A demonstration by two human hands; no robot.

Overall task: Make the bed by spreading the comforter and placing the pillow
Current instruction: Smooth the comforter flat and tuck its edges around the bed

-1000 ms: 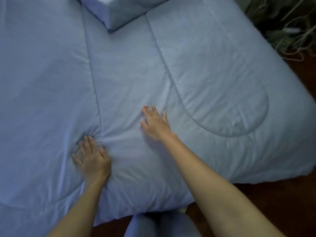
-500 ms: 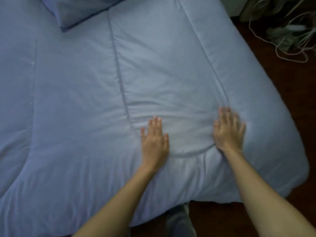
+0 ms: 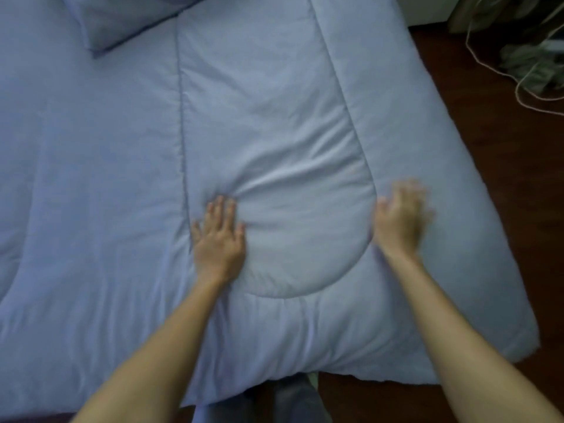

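Note:
A pale blue quilted comforter (image 3: 274, 111) lies spread over the bed and fills most of the view. A matching pillow (image 3: 122, 19) sits on it at the top left, partly cut off by the frame. My left hand (image 3: 219, 239) presses flat on the comforter beside a stitched seam, fingers straight, with small wrinkles fanning out from the fingertips. My right hand (image 3: 399, 221) lies farther right near the curved seam, fingers spread, blurred by motion.
The comforter's foot edge hangs just in front of my legs (image 3: 293, 398). Dark wooden floor (image 3: 503, 178) runs along the bed's right side. A tangle of cords and dark clutter (image 3: 525, 56) lies on the floor at the top right.
Both hands have slid rightwards across the comforter from the middle seam toward the right corner, and my view has shifted right with them. The right hand is still moving.

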